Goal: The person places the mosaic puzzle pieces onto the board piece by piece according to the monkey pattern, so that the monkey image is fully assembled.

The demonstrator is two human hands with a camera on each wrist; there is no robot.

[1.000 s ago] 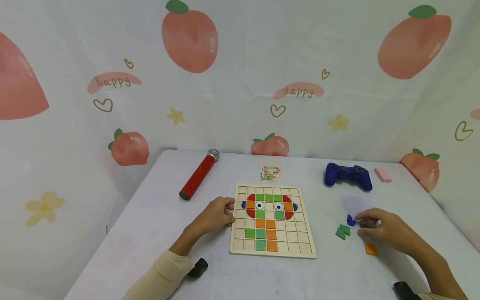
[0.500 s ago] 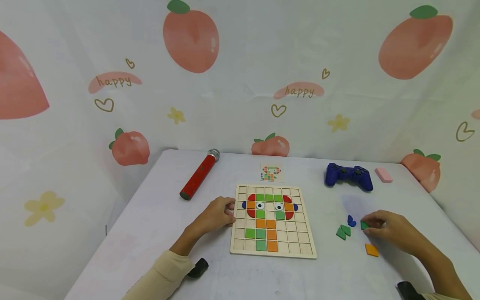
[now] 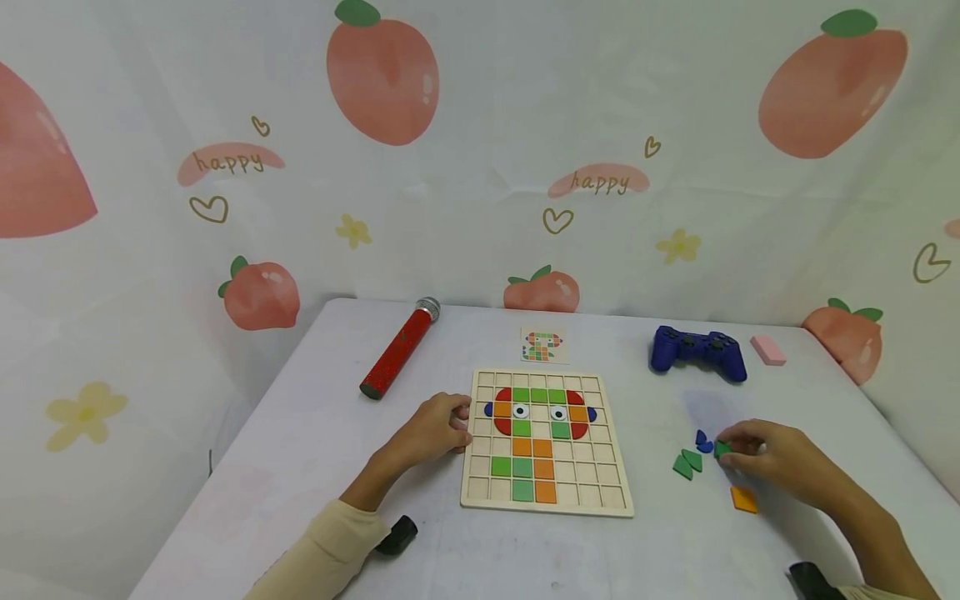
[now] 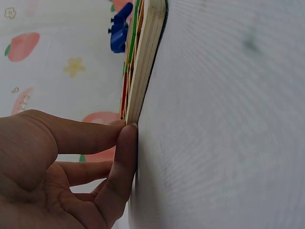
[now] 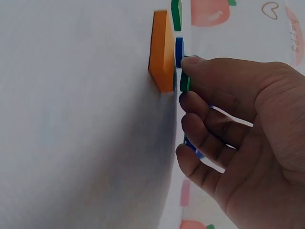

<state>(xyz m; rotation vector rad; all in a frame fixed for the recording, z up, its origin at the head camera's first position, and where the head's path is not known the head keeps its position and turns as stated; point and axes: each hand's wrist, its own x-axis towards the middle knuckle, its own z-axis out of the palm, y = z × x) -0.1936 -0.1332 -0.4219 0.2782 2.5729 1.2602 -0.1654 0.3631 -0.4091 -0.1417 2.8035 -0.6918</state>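
Note:
A square wooden grid board (image 3: 585, 467) lies on the table, with colored tiles set in a face-like pattern. My left hand (image 3: 432, 429) holds its left edge, thumb and index fingertip meeting at the rim in the left wrist view. On the right, my right hand (image 3: 772, 454) pinches a small green tile (image 5: 185, 80) between thumb and index finger, just over the table. Two blue pieces (image 3: 703, 447) lie immediately left of those fingertips. Two more green tiles (image 3: 682, 467) are further left, and an orange square tile (image 3: 743, 500) lies on the near side of the hand.
Behind the board lies a small picture card (image 3: 543, 345) with a similar colored pattern. A red microphone (image 3: 395, 354) is at the back left. A blue game controller (image 3: 697, 353) and a pink block (image 3: 768, 350) sit at the back right. A patterned cloth (image 3: 465, 208) hangs behind the table.
My right hand has gripped the green tile, drawn it slightly right, then shifted it back left toward the blue pieces. My left hand and the board have stayed put.

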